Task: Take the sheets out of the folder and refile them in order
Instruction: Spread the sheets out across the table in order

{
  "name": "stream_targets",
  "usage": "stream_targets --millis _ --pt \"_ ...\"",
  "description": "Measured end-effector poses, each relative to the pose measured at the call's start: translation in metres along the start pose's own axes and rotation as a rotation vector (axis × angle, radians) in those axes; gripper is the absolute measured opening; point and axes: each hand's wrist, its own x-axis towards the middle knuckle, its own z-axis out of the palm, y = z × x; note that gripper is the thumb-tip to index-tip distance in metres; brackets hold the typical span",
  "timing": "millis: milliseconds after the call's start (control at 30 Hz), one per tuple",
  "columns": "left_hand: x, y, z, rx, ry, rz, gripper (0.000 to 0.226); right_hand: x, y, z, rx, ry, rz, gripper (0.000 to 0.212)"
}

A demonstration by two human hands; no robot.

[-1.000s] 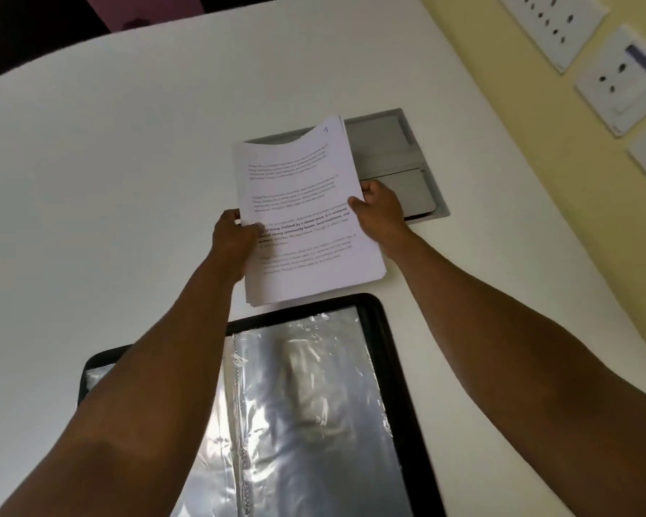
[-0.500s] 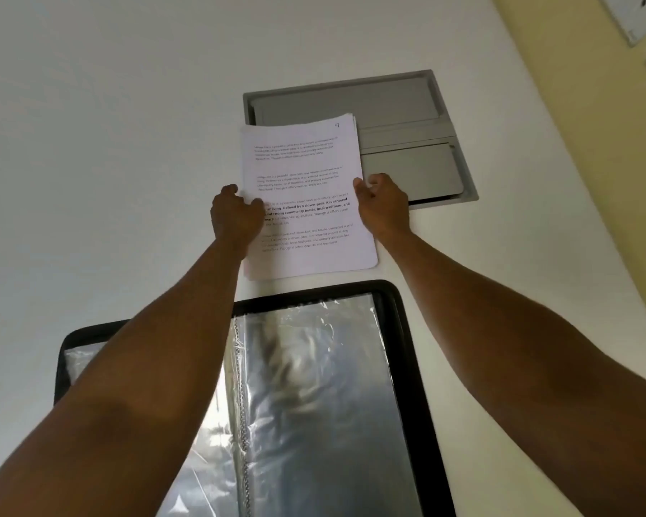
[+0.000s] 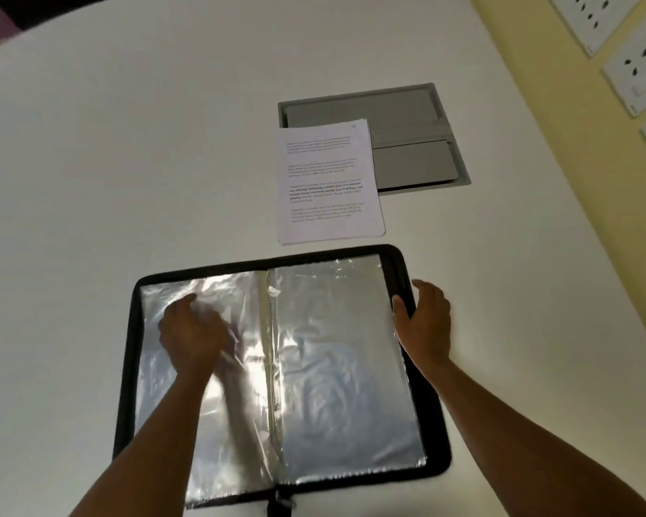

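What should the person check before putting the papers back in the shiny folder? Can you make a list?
1. Stack of sheets is out of the folder and flat on the table: ok.
2. Folder lies open, plastic sleeves showing on both sides: ok.
3. Sleeves empty: they look so, but glare hides parts: cannot tell.
4. Left hand is on the left sleeve page; blurred, so its grip: cannot tell.
5. Right hand steadies the folder's right edge, holding no sheet: ok.
6. Sheets are sorted in order: only the top page shows, with a small mark at its corner: cannot tell.
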Motion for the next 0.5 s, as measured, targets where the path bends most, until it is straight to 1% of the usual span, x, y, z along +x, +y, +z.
stream_targets --millis 67,133,200,233,300,400,433,500 --pt "-0.018 -0.03 -0.012 0.126 -0.032 -0.055 0.037 -0.022 0.007 -0.005 -0.04 -0.053 -0.001 0.044" --pt "-0.034 -0.055 -0.025 0.172 -0.063 -0.068 0.035 -0.039 0.009 -0.009 -0.064 -0.095 0.005 0.05" --pt "-0.046 -0.071 -0.037 0.159 -0.086 -0.132 0.029 -0.052 0.006 -0.014 -0.083 -0.107 0.062 0.055" --pt "-0.051 -0.078 -0.043 0.16 -0.1 -0.184 0.03 -0.058 0.004 -0.016 -0.097 -0.105 0.094 0.057" --pt "-0.059 -0.09 -0.051 0.175 -0.11 -0.254 0.04 -0.07 0.002 -0.02 -0.134 -0.102 0.142 0.059" --pt "-0.067 -0.109 -0.06 0.203 -0.046 -0.279 0.049 -0.087 0.003 -0.025 -0.162 -0.113 0.199 0.056" --pt "-0.068 -0.114 -0.065 0.199 -0.055 -0.303 0.048 -0.094 0.003 -0.027 -0.166 -0.113 0.209 0.055" --pt "-0.069 -0.12 -0.066 0.187 -0.119 -0.287 0.044 -0.102 0.007 -0.028 -0.183 -0.117 0.219 0.053"
